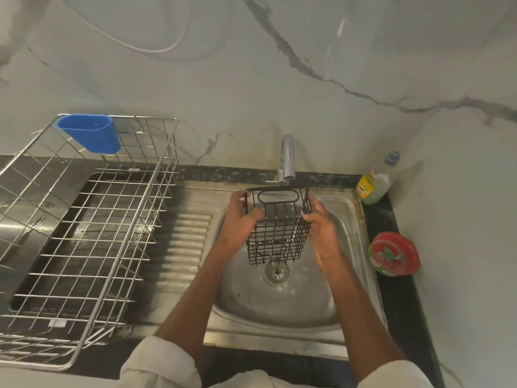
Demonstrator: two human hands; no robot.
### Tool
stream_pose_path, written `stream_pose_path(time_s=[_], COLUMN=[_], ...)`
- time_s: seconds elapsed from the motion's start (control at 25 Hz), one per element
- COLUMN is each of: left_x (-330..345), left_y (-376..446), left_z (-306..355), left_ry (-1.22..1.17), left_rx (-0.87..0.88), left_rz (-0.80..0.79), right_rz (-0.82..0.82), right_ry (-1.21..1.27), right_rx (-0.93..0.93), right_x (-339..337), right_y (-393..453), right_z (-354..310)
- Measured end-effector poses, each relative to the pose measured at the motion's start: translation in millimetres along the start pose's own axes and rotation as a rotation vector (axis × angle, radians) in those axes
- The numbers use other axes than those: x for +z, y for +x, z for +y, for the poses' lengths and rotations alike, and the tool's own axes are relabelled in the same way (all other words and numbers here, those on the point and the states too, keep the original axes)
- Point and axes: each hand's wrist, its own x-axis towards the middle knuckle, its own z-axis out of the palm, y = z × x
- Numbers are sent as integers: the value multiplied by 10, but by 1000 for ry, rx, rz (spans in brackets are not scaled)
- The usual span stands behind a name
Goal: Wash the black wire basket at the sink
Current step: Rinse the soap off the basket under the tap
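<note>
Holding the black wire basket [277, 224] over the sink [347, 208], the person keeps it just below the tap [288, 159], near the back edge of the bowl and above the drain [276, 273]. The basket is probably light and stiff, because it is only thin coated wire with a small flat plate at the back. When wet, the coating may become slippery, so I think the best places to hold it are the two side walls or the thick top rim, where fingers can hook through the gaps.

The left hand [242, 222] grips the left wall, with its thumb lying across the wires and the fingers curled around the outer side. The right hand [321, 233] pinches the right wall with bent fingertips, and its palm stays a little apart from the wire. Both hands are closed on the basket, one at each side. Whether water runs from the tap I cannot tell.
</note>
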Motion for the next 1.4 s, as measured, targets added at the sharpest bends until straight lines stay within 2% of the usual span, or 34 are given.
stream_pose_path(time_s=[0.08, 0.2, 0.36, 0.6, 0.68, 0.8, 1.0, 1.08, 1.16, 1.28, 1.4], left_x=[-20, -30, 134, 536, 655, 720, 583, 524, 527, 544, 507], left_y=[-31, -21, 100, 384, 446, 474, 376, 327, 243, 154, 175], left_z=[-30, -106, -65, 316, 341, 212, 15, -45, -60, -82, -144], left_ry=[13, -4, -44, 8, 97, 215, 102, 14, 18, 31, -159], left_rx=[23, 51, 3, -54, -16, 41, 114, 113, 79, -41, -202], left_rz=[8, -3, -67, -306, -332, -244, -149, -182, -200, -146, -101], right_rz=[11, 55, 132, 310, 337, 345, 342, 382, 404, 383, 282], right_ry=[-39, -292, -508, -315, -278, -239, -152, -18, 63, 12, -89], right_rx=[6, -13, -144, -56, 5, 19, 14, 8, -26, -45, -32], right_x=[43, 25, -150, -427, -475, -463, -359, -314, -283, -221, -118], right_y=[-83, -69, 49, 36, 72, 137, 144, 139, 114, 114, 73], right_z=[-66, -168, -173, -214, -187, -102, -93, -112, -136, -126, -142])
